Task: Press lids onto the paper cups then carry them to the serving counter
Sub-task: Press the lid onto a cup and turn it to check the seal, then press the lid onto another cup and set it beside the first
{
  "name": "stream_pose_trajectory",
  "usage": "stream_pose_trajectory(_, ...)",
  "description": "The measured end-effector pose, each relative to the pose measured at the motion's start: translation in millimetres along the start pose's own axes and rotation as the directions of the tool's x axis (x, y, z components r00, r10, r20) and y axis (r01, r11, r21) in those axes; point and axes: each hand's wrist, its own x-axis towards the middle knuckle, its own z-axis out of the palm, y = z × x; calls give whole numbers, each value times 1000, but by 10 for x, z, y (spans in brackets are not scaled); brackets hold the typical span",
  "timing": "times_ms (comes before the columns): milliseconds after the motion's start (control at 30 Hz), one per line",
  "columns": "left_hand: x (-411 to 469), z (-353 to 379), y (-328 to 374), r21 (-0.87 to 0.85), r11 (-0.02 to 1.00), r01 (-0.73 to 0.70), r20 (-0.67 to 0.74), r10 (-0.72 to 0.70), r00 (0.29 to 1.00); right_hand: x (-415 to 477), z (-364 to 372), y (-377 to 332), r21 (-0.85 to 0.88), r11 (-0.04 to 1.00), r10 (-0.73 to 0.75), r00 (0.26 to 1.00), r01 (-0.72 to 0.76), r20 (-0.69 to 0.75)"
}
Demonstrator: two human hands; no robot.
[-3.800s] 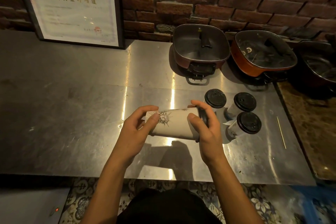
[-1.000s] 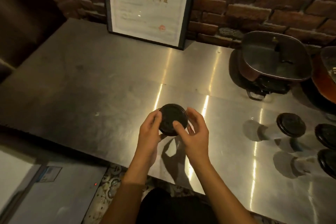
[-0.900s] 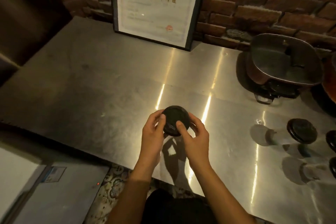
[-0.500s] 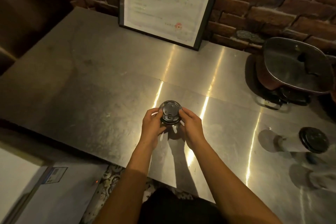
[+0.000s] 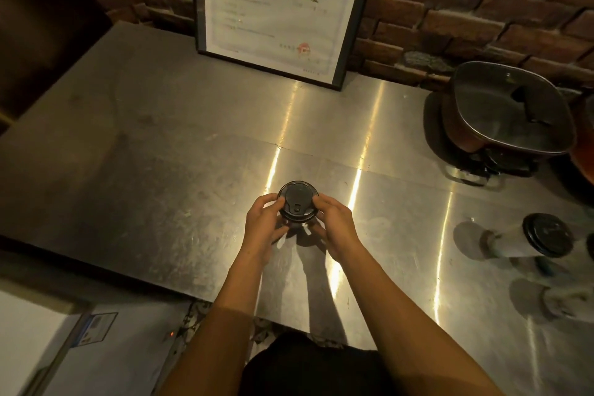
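A paper cup stands upright on the steel counter [image 5: 160,170], seen from above, so its black lid [image 5: 298,202] hides most of its body. My left hand [image 5: 263,228] wraps the cup's left side with the thumb on the lid's rim. My right hand [image 5: 336,227] holds the right side, thumb on the rim too. Another lidded paper cup [image 5: 527,239] stands at the right, and part of one more cup [image 5: 562,302] shows below it near the frame's edge.
A framed certificate [image 5: 276,6] leans on the brick wall at the back. A square lidded pot [image 5: 508,119] sits at the back right, with an orange pot's edge beside it. A white appliance [image 5: 48,354] stands below the counter's front edge, lower left.
The cup went from tilted toward me in mid-air to upright on the counter further forward. Both hands stayed on it, thumbs moving onto the lid's rim. The view shifted left.
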Motion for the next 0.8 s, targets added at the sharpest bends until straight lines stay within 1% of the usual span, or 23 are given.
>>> stream_pose_trajectory(67, -17, -6, 34, 16, 1000, -6, -8, 6, 1000, -13, -3, 14, -21, 1000, -10, 1000, 11, 7)
stream_pose_trajectory(133, -56, -29, 88, 2, 998, -56, -64, 56, 996, -22, -73, 32, -59, 998, -7, 1000, 9, 24)
stream_pose_trajectory(167, -80, -57, 125, -4, 994, -108, -124, 107, 987, -22, -142, 42, -78, 997, 7, 1000, -5, 25)
stream_pose_trajectory(233, -117, -128, 209, 40, 971, -236, -234, 238, 942, -55, -349, 19, -92, 995, 31, 1000, -31, 1)
stream_pose_trajectory(300, -166, -143, 325, 102, 934, -342, -272, 357, 894, -100, -620, -28, -117, 993, 6, 1000, -10, -30)
stream_pose_trajectory(367, -254, -36, 446, 169, 896, -411, -229, 442, 868, -160, -925, -86, -148, 987, -74, 995, 64, -67)
stream_pose_trajectory(433, -366, 170, 549, 190, 865, -465, -159, 494, 855, -246, -1216, -180, -222, 962, -188, 977, 161, -105)
stream_pose_trajectory(500, -462, 470, 554, 191, 843, -503, -70, 523, 849, -353, -1545, -281, -300, 922, -298, 943, 243, -151)
stream_pose_trajectory(567, -558, 817, 478, 193, 830, -524, 21, 530, 848, -455, -1907, -365, -370, 884, -375, 905, 284, -201)
stream_pose_trajectory(667, -757, 1364, 245, 186, 835, -518, 159, 495, 854, -615, -2473, -461, -404, 860, -445, 847, 312, -291)
stream_pose_trajectory(800, -1078, 2064, -152, 226, 809, -542, 272, 482, 833, -830, -3239, -535, -381, 861, -479, 789, 337, -385)
